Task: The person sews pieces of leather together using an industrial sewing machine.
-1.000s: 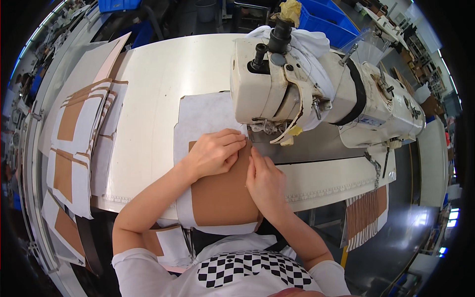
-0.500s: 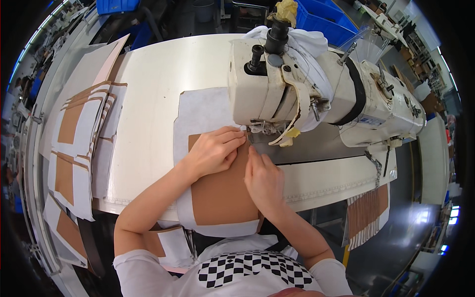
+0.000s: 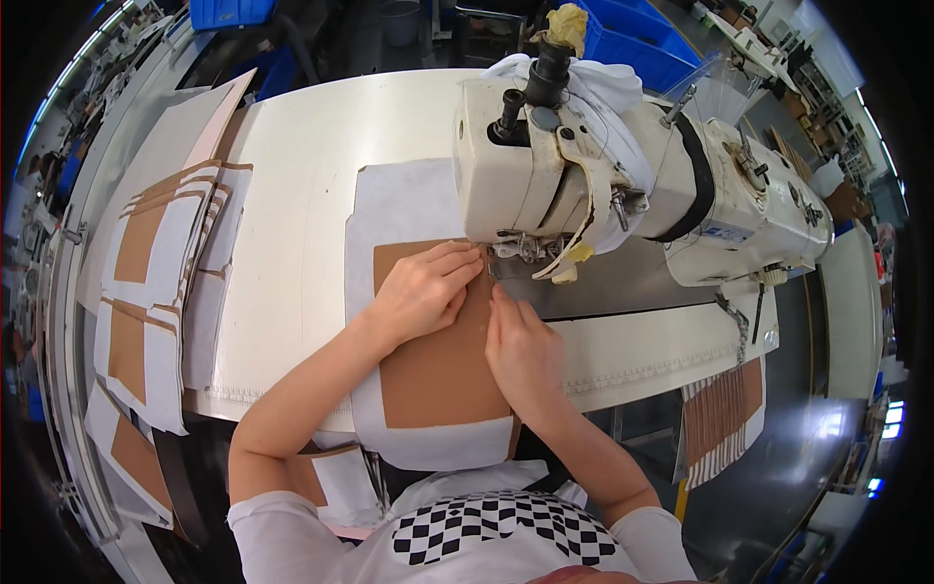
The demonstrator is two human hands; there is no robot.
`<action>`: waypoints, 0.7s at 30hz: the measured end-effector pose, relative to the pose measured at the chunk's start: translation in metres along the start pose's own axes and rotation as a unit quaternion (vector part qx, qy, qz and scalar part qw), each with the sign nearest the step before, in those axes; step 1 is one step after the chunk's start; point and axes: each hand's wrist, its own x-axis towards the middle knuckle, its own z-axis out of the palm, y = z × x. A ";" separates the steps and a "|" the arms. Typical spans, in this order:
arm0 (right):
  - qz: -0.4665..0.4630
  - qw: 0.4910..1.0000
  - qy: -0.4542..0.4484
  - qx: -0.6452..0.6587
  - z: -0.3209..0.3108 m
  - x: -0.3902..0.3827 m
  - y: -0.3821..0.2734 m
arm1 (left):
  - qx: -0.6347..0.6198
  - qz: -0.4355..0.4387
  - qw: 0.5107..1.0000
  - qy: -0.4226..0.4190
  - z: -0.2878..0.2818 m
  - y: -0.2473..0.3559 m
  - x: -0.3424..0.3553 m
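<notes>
A brown rectangular panel (image 3: 428, 380) on a white backing sheet (image 3: 389, 200) lies on the worktable, its top right corner at the needle area (image 3: 491, 253) of a white sewing machine (image 3: 496, 175). My left hand (image 3: 423, 297) rests on the panel with curled fingers pressed together, fingertips just left of the presser foot. Below the foot, my right hand (image 3: 520, 350) pinches the panel's right edge, thumb and index finger close together. The exact stitch point is partly hidden by machine parts and fingers.
Stacked white-and-brown pieces (image 3: 146, 253) lie at the table's left, with more (image 3: 131, 443) below them. Striped pieces (image 3: 720, 419) hang off the table (image 3: 292, 127) at the right. Blue bins (image 3: 642, 39) stand behind, and a bundled white cloth (image 3: 608, 107) sits on the machine.
The brown panel and its backing have slid away from me along the needle area. Both hands stay on it, shifted only slightly toward the back.
</notes>
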 end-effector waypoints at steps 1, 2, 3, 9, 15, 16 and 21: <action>-0.004 1.000 0.005 0.001 0.001 0.002 0.001 | 0.010 -0.002 1.000 0.003 0.001 0.000 0.002; -0.008 1.000 0.010 0.002 0.002 0.004 0.001 | 0.020 -0.005 1.000 0.006 0.001 0.000 0.003; -0.008 1.000 0.010 0.003 0.002 0.003 0.001 | 0.020 -0.005 1.000 0.005 0.001 0.000 0.001; 0.024 0.999 0.004 0.038 -0.005 -0.007 0.001 | -0.009 0.003 1.000 -0.013 -0.001 0.004 -0.004; -0.015 1.000 0.018 -0.009 0.002 0.005 0.004 | 0.030 -0.004 1.000 -0.002 0.000 0.002 0.005; -0.010 1.000 0.021 0.005 0.001 0.005 0.003 | 0.029 0.003 1.000 -0.001 0.000 0.001 0.004; 0.001 1.000 -0.002 0.027 -0.004 -0.009 0.003 | -0.009 0.008 1.000 -0.007 0.000 0.005 -0.005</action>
